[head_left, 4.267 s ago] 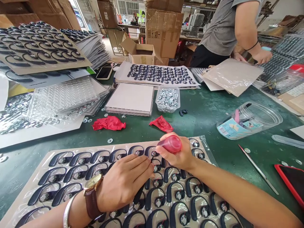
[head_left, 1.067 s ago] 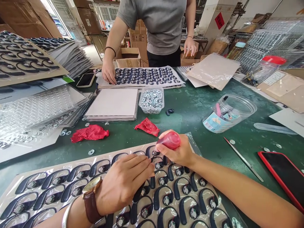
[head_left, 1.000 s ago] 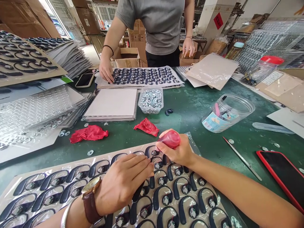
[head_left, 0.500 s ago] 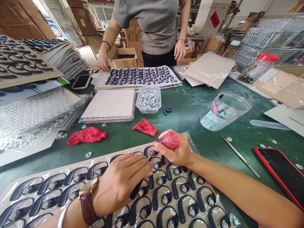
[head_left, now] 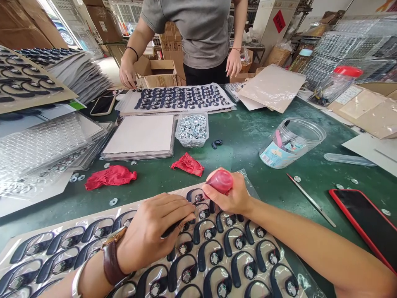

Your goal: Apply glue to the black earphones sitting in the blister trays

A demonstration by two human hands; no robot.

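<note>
My right hand point(head_left: 237, 193) is wrapped round a glossy pinkish-red bulb-shaped thing point(head_left: 222, 181); its lower end is hidden behind the fingers, over the upper edge of a sheet. My left hand point(head_left: 161, 225) is beside it, fingers together and bent, with a dark ear-hook earphone part point(head_left: 174, 227) between fingers and thumb, mostly covered. Under both hands lies a clear plastic tray on brown card point(head_left: 104, 218), filled with rows of black ear-hook earphone halves point(head_left: 214, 257), each with a round silver part and thin wires.
Beyond the sheet lie two crumpled red pieces point(head_left: 111, 177), a tub of silvery discs point(head_left: 192, 129) and a stack of boards point(head_left: 139, 136). To the right are a clear jar point(head_left: 293, 142), tweezers point(head_left: 312, 200) and a red-cased phone point(head_left: 366, 221). A co-worker's hand point(head_left: 127, 74) touches another filled sheet opposite.
My left hand has lifted and turned slightly, showing more of its curled fingers and the dark part. My right hand stays nearly in place with the red bulb. The view has shifted a little.
</note>
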